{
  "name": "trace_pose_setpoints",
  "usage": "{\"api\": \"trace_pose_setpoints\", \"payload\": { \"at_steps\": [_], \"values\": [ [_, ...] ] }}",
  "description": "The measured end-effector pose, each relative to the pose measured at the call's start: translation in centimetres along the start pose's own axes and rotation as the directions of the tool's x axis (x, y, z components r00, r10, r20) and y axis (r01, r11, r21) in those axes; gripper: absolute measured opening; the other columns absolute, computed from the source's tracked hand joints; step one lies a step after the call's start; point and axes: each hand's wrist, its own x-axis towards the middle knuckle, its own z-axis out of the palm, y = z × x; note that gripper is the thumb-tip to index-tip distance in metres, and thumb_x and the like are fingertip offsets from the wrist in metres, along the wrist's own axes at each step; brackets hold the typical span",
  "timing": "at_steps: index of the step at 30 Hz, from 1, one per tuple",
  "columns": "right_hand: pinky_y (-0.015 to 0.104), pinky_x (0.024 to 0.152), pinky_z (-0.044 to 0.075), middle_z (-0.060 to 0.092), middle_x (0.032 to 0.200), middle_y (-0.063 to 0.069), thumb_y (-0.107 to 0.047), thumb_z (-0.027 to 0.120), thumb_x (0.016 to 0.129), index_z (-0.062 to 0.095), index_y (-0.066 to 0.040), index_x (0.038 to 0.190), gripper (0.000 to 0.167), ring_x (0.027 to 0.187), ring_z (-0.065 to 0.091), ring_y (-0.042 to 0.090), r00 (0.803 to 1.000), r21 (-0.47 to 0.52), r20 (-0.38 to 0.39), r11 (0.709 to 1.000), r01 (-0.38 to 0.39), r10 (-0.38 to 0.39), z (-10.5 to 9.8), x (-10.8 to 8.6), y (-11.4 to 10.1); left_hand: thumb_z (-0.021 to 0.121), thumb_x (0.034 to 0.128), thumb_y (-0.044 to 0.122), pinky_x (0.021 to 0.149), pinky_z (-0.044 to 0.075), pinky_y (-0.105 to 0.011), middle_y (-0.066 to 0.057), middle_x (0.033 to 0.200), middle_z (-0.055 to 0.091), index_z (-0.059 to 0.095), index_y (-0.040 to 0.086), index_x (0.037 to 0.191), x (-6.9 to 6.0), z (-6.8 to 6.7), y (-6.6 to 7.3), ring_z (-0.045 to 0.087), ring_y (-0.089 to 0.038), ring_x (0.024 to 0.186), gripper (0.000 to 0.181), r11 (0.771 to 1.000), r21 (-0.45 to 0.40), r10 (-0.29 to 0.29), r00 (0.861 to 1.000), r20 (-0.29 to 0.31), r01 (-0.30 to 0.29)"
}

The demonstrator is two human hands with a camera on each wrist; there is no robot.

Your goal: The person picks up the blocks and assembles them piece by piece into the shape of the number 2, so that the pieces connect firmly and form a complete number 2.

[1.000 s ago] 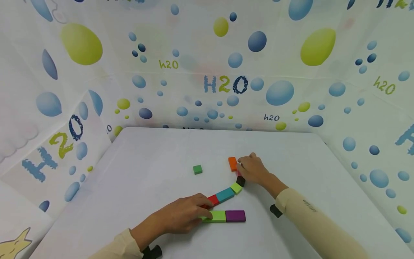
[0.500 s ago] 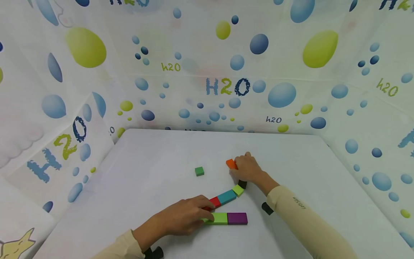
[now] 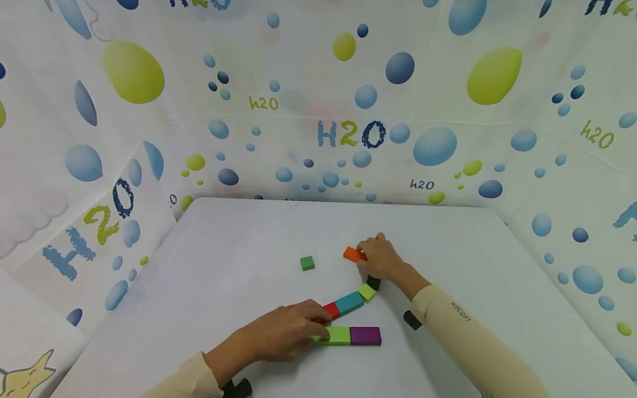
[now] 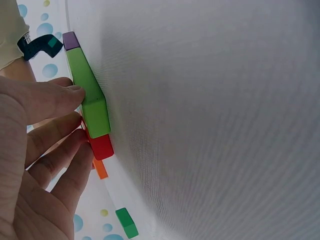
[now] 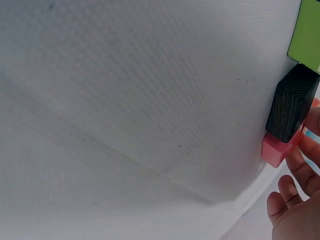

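Note:
My right hand (image 3: 383,258) pinches the right end of an orange block (image 3: 351,254) between thumb and fingers. Just below that hand, a pink block (image 5: 276,150) lies against a black block (image 5: 290,105) in the right wrist view. A small lime block (image 3: 366,293), a teal block (image 3: 349,302) and a red block (image 3: 332,310) continue this bent row toward the lower left. My left hand (image 3: 283,331) rests on the row's left end, fingertips on the red block and thumb on a long lime block (image 4: 90,92). A purple block (image 3: 365,335) adjoins that lime block.
A small green block (image 3: 307,263) lies by itself left of the orange one. All the blocks lie on a white table (image 3: 239,237) with a patterned cloth (image 3: 298,66) behind it. Dark camera mounts (image 3: 412,320) hang at the wrists.
My right hand has shifted slightly left and turned the orange block from nearly lengthwise to slanting left. The left hand stays in place on the blocks.

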Motion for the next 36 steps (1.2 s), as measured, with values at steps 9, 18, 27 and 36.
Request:
{"api": "trace_pose_setpoints", "payload": {
  "at_steps": [9, 18, 27, 36],
  "values": [
    [0.041, 0.089, 0.047, 0.064, 0.123, 0.01, -0.019, 0.071, 0.093, 0.069, -0.012, 0.127, 0.035, 0.107, 0.046, 0.028, 0.999, -0.023, -0.006, 0.999, 0.046, -0.046, 0.2, -0.1, 0.2, 0.073, 0.0915, 0.011, 0.097, 0.054, -0.029, 0.003, 0.131, 0.063, 0.075, 0.028, 0.116, 0.1, -0.1, -0.1, 0.055, -0.012, 0.123, 0.03, 1.0, -0.007, -0.004, 1.0, 0.016, 0.004],
    [0.042, 0.09, 0.046, 0.063, 0.123, 0.011, -0.014, 0.069, 0.093, 0.068, -0.012, 0.127, 0.035, 0.11, 0.045, 0.029, 0.997, 0.006, -0.008, 0.997, 0.075, -0.075, 0.3, -0.4, 0.6, 0.073, 0.0917, 0.011, 0.096, 0.055, -0.029, 0.002, 0.132, 0.063, 0.075, 0.028, 0.116, 0.1, 0.0, -0.1, 0.055, -0.013, 0.123, 0.029, 1.0, -0.004, -0.008, 1.0, 0.02, 0.008],
    [0.041, 0.087, 0.046, 0.064, 0.121, 0.008, -0.017, 0.067, 0.09, 0.066, -0.012, 0.129, 0.04, 0.108, 0.045, 0.028, 0.993, 0.008, -0.046, 0.994, 0.11, -0.11, 0.7, -0.4, 1.2, 0.072, 0.0911, 0.01, 0.095, 0.055, -0.029, 0.002, 0.131, 0.063, 0.075, 0.027, 0.114, 0.3, -0.1, -0.2, 0.055, -0.013, 0.123, 0.029, 1.0, 0.003, -0.009, 1.0, 0.025, 0.009],
    [0.042, 0.091, 0.047, 0.064, 0.123, 0.007, -0.021, 0.065, 0.093, 0.065, -0.011, 0.131, 0.039, 0.109, 0.046, 0.027, 0.985, 0.042, -0.13, 0.992, 0.121, -0.114, -0.2, -1.6, 2.0, 0.073, 0.0915, 0.014, 0.096, 0.053, -0.027, 0.007, 0.126, 0.065, 0.077, 0.025, 0.11, 1.3, -0.8, -0.2, 0.056, -0.007, 0.118, 0.021, 0.994, -0.055, -0.083, 0.992, 0.1, 0.089]
  ]
}}
